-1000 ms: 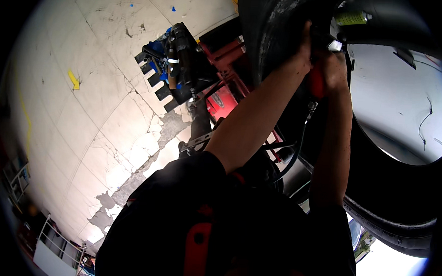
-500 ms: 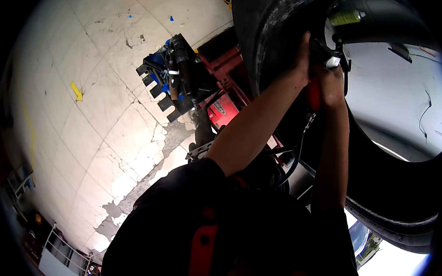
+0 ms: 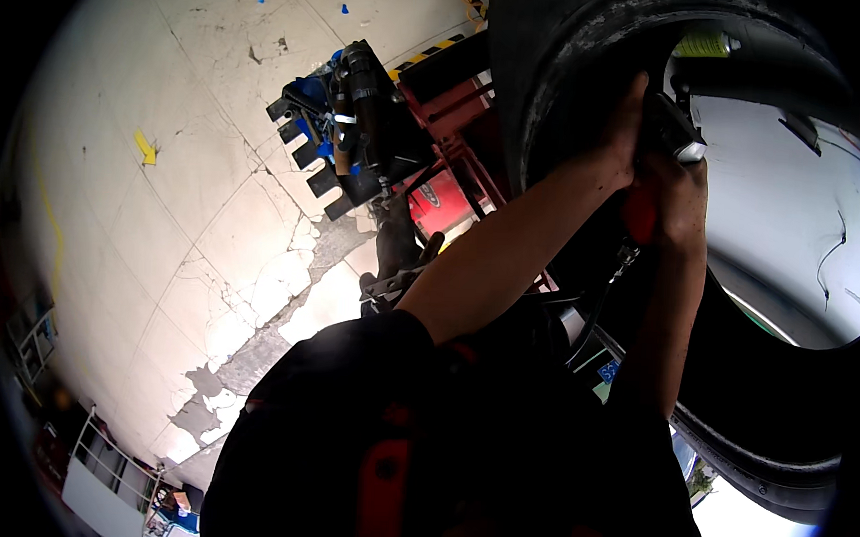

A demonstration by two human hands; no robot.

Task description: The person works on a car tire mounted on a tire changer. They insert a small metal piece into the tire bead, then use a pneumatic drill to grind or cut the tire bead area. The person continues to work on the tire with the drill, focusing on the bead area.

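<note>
A large black tyre (image 3: pixel 779 399) fills the right side, and both my hands reach into its opening. My right hand (image 3: pixel 678 198) is closed round a red-handled air tool (image 3: pixel 640 216) with a dark, silver-ended head; a hose runs down from its lower end. My left hand (image 3: pixel 623 138) presses against the tool's left side, close to the tyre's inner wall. One digit of it stretches upward, while its other fingers are hidden in shadow behind the tool. Whatever the tool's tip touches is too dark to make out.
Left of the tyre stands a red metal stand (image 3: pixel 450 135) beside a black notched tray (image 3: pixel 305 153) carrying tools. A green spray can (image 3: pixel 704 44) shows beyond the tyre. Cracked pale floor (image 3: pixel 194 181) with a yellow arrow (image 3: pixel 146 149) lies left; a white railing (image 3: pixel 105 456) stands lower left.
My hands and the air tool sit further right and slightly lower in the picture. The tyre and stand have shifted right too, as the view turned. My grip looks the same.
</note>
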